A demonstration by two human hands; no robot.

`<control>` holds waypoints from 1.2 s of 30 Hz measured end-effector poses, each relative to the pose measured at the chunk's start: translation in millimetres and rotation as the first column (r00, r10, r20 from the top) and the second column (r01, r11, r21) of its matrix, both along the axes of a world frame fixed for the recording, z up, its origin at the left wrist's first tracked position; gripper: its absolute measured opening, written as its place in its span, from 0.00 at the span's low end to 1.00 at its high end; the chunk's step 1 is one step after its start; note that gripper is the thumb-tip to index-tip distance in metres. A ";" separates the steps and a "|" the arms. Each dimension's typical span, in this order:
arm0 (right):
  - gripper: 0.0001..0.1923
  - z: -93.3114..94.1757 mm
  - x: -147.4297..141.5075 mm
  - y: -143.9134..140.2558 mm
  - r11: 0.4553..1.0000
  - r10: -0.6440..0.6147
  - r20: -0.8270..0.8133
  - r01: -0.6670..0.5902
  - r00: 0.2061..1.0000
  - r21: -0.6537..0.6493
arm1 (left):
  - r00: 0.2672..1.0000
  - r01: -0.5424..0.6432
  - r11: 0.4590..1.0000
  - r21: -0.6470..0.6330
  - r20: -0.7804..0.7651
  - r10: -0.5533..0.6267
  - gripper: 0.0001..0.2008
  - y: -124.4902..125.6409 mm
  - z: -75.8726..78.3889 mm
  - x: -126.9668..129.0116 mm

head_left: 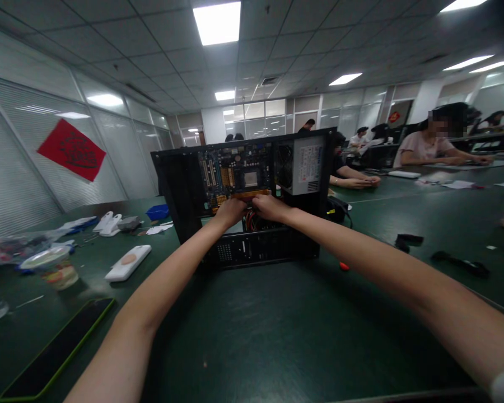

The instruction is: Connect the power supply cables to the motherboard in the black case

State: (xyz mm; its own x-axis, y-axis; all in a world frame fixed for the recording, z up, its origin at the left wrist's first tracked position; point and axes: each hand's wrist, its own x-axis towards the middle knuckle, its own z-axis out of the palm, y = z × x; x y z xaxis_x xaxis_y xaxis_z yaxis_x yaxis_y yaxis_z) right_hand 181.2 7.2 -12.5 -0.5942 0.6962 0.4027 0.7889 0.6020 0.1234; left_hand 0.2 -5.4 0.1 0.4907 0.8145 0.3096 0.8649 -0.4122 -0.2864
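An open black computer case stands on the green table with its inside facing me. Inside it sits a motherboard, and a silver power supply is at the upper right. Along the motherboard's lower edge lies a reddish memory stick by the orange slots. My left hand is closed at its left end, fingers curled. My right hand pinches it nearer the right end. Fingertips hide part of the stick, so how deep it sits cannot be seen. Red cables hang just below the hands.
On the left lie a phone, a white power bank, a food cup and a blue tray. Black straps and a small red object are on the right. Other people sit at the tables beyond.
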 end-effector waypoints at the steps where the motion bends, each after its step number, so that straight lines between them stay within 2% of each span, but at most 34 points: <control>1: 0.12 0.0 -0.4 0.9 1.000 -0.005 0.003 0.005 1.000 -0.002 | 1.000 0.002 1.000 0.001 -0.006 -0.002 0.15 -0.2 0.2 -0.1; 6: 0.13 0.3 -2.4 0.0 0.999 -0.054 0.005 0.054 0.999 0.000 | 1.000 0.017 1.000 -0.001 0.002 -0.017 0.15 -2.1 -0.4 -0.5; 11: 0.12 0.6 -4.9 -1.2 0.995 -0.101 -0.001 0.101 0.995 -0.027 | 0.988 0.094 0.995 -0.019 0.127 -0.090 0.15 3.6 -4.8 -5.1; 20: 0.15 -8.4 7.1 -4.7 0.995 -0.081 -0.080 0.075 0.993 -0.073 | 0.960 0.108 0.990 -0.090 0.268 -0.081 0.15 6.7 -5.9 -3.5; 36: 0.17 -3.8 8.9 -0.2 0.985 -0.149 -0.100 0.139 0.984 -0.100 | 0.945 0.133 0.987 -0.085 0.310 -0.101 0.14 15.8 -7.5 -2.8</control>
